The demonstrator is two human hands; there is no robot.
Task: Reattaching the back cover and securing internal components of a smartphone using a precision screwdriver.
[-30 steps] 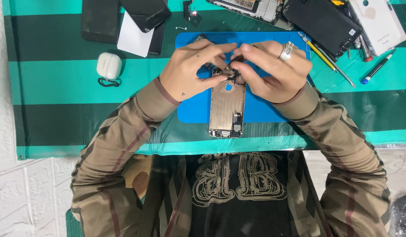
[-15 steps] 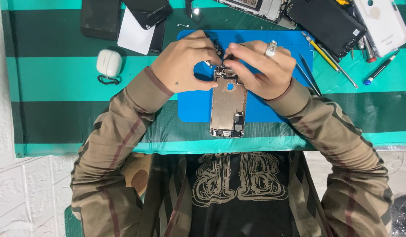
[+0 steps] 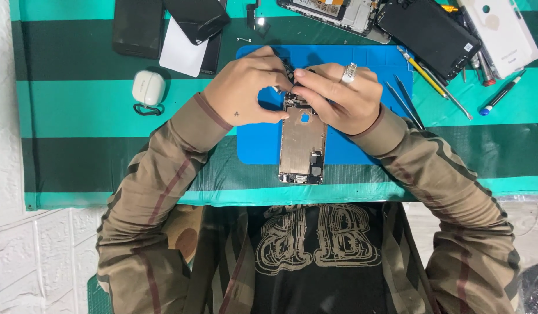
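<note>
An opened gold phone housing [image 3: 302,144] lies lengthwise on a blue work mat [image 3: 257,145], its inside facing up. My left hand [image 3: 248,94] and my right hand [image 3: 338,99], which wears a silver ring, meet over the housing's far end. The fingertips of both pinch a small dark part [image 3: 289,72] lifted just above that end. The fingers hide most of the part and the top edge of the housing.
The mat sits on a green-striped cloth [image 3: 77,110]. A white earbud case [image 3: 148,88] lies left. Dark phones and a white card [image 3: 181,40] are at the back left. Opened phones [image 3: 426,29], tweezers [image 3: 405,99] and screwdrivers [image 3: 501,93] lie at the right.
Both hands have shifted slightly toward the far end of the housing, and the small dark part is now raised above it between the fingertips.
</note>
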